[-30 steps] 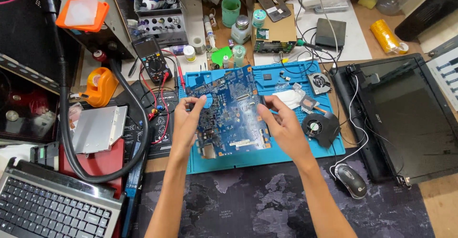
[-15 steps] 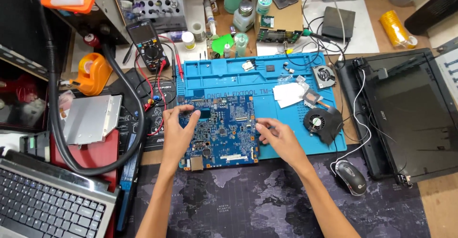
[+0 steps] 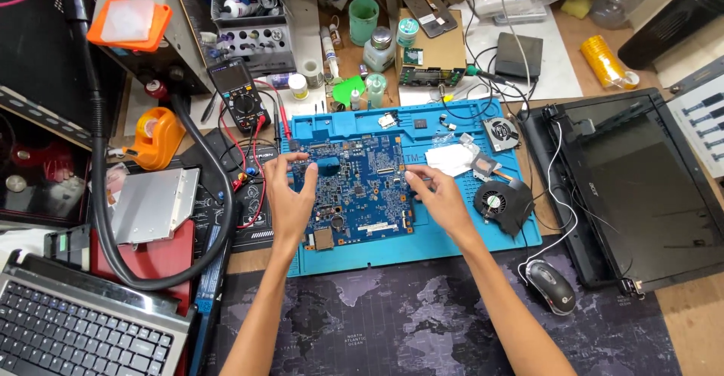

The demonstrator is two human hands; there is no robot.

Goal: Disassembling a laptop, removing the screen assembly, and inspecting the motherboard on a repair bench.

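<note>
circuit board (image 3: 353, 187): matt blue | mat (image 3: 422, 244): smooth blue rubbery | drive (image 3: 154, 204): brushed metal | mouse (image 3: 550, 286): glossy plastic

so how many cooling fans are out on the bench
2. A small fan sits at the blue mat's top right corner; a bigger black fan lies lower right, beside the right hand. Clutter may hide others.

The blue circuit board (image 3: 352, 189), lifted and tilted a second ago, now lies flat on the blue mat (image 3: 422, 244); both hands have come down with it.

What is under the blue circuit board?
The blue circuit board lies on a blue work mat, held at its edges by the left hand and right hand. The mat beneath the board is covered.
</note>
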